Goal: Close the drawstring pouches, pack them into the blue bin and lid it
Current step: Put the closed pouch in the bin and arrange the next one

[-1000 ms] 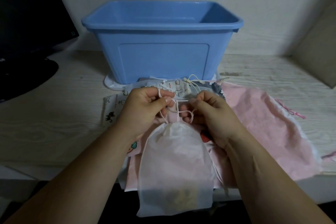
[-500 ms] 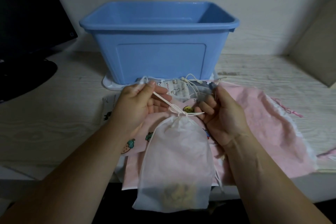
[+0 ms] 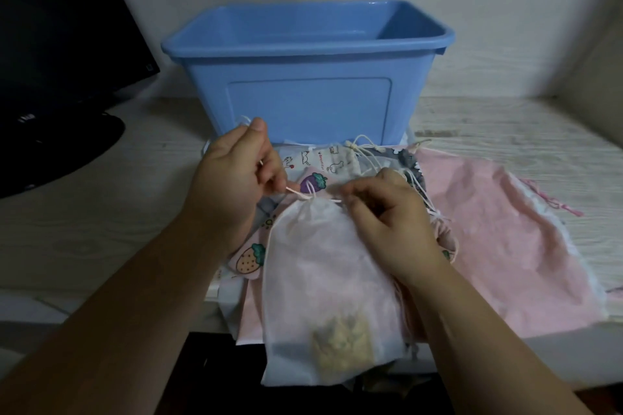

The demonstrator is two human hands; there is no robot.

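one white pouch [image 3: 320, 273] lies at 6 o'clock on a pile [image 3: 488, 229] of pouches. i see the left hand [image 3: 232, 178] pinching its cord [image 3: 296, 193], taut toward 10 o'clock; the right hand [image 3: 387, 222] pinches the gathered neck. bin [image 3: 303, 104] at 12 o'clock.

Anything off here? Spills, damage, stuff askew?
Nothing spilled or torn. Only oddity: the white drawstring pouch, its cord pinched by the left hand and right hand, hangs past the front edge of the table, as does the pouch pile beneath. They might slide off. The blue bin stands upright, unlidded.
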